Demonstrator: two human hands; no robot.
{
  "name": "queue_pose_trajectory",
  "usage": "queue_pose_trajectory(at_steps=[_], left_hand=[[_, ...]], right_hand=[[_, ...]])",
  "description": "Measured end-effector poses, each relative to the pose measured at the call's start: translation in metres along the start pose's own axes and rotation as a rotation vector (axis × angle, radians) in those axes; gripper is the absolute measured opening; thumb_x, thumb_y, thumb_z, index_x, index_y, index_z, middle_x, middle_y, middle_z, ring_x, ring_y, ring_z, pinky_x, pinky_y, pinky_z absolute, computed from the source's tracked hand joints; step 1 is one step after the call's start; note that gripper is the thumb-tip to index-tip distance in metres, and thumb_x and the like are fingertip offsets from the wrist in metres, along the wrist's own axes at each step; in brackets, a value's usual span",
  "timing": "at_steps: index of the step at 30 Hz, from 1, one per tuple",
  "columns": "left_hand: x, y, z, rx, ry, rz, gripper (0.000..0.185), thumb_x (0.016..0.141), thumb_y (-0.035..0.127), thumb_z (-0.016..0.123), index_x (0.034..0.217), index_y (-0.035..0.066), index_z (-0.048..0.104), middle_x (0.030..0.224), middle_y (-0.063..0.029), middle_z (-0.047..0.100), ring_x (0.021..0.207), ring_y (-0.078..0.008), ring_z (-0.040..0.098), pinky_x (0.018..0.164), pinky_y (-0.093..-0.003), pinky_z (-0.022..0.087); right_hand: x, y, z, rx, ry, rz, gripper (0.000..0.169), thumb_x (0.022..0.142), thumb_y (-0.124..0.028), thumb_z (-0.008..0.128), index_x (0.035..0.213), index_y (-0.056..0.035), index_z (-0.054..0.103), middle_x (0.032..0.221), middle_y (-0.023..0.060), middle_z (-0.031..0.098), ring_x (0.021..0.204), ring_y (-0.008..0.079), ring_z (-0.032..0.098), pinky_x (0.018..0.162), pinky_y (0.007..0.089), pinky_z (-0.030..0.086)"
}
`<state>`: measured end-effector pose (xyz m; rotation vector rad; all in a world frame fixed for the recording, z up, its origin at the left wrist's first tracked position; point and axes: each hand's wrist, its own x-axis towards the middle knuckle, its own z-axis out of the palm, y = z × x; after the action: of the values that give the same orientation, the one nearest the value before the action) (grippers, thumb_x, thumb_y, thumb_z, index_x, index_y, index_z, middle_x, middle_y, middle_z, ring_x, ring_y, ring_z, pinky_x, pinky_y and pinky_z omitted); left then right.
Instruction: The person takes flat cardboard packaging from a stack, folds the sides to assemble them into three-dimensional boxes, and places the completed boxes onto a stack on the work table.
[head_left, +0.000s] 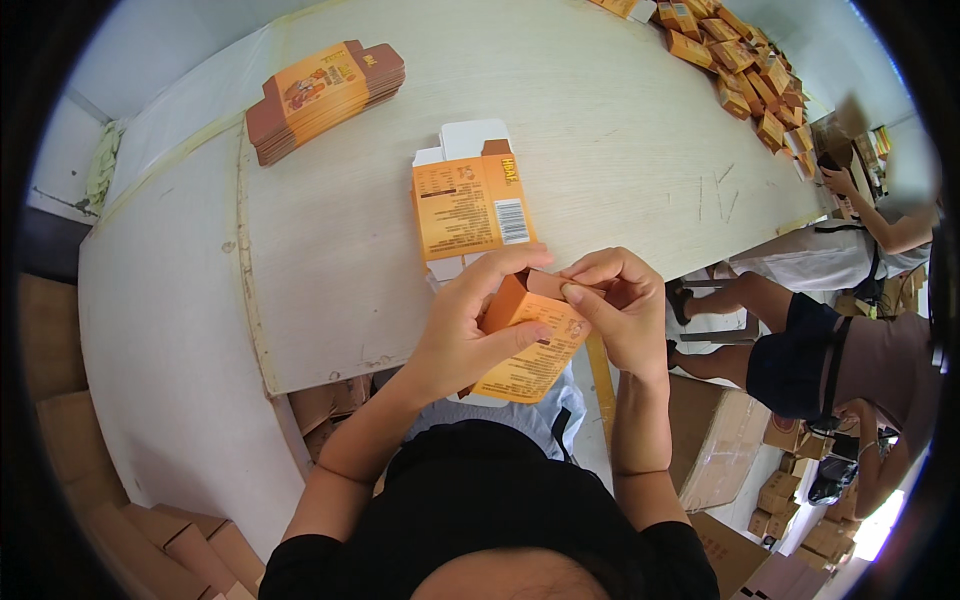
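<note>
My left hand (480, 322) wraps around an orange printed carton (534, 360), its thumb on the front panel and its fingers behind the upper edge. At the carton's top, my right hand (619, 307) pinches a brown flap between thumb and fingers. The carton is opened out into a box shape, with a white flap hanging at its lower end. Just beyond my hands, flat orange carton blanks (465, 210) with white end flaps lie on the table (337, 247). Farther off at the left is a neat stack of folded brown and orange carton blanks (322, 94).
A heap of orange cartons (750, 67) covers the table's far right corner. To the right, one person (832, 360) is beside the table, with another person's arm (877, 217) farther back. Cardboard boxes (724, 442) stand on the floor at right; more boxes (180, 540) are at lower left.
</note>
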<state>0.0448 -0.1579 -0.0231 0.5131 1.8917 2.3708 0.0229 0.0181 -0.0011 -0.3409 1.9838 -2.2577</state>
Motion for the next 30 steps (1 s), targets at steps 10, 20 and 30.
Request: queue_pose_trajectory(at_steps=[10,20,30], left_hand=[[0.0,0.0,-0.001,-0.153,0.003,-0.085,0.042,0.08,0.004,0.061,0.119,0.002,0.046,0.115,-0.0083,0.051,0.098,-0.0131,0.055,0.08,-0.0267,0.048],[0.001,0.007,-0.002,-0.172,-0.055,-0.191,0.045,0.08,0.002,0.058,0.122,0.002,0.044,0.126,-0.011,0.044,0.111,-0.0161,0.048,0.088,-0.0295,0.045],[0.001,0.0,-0.002,-0.108,-0.099,-0.152,0.039,0.08,0.002,0.058,0.117,0.003,0.048,0.125,-0.0117,0.045,0.107,-0.0157,0.051,0.084,-0.0287,0.048]], right_hand=[[0.001,0.001,-0.006,0.094,-0.061,0.1,0.008,0.076,0.009,0.06,0.08,0.0025,0.057,0.089,0.0094,0.061,0.079,0.0111,0.058,0.072,0.0251,0.049],[0.001,0.0,-0.011,0.059,-0.075,0.124,0.01,0.075,0.01,0.059,0.078,0.0012,0.056,0.089,0.0085,0.06,0.08,0.011,0.057,0.073,0.0251,0.048],[-0.006,-0.001,-0.015,0.096,-0.11,0.118,0.012,0.075,0.008,0.06,0.075,-0.0006,0.052,0.092,0.0084,0.057,0.086,0.0114,0.055,0.073,0.0258,0.048]])
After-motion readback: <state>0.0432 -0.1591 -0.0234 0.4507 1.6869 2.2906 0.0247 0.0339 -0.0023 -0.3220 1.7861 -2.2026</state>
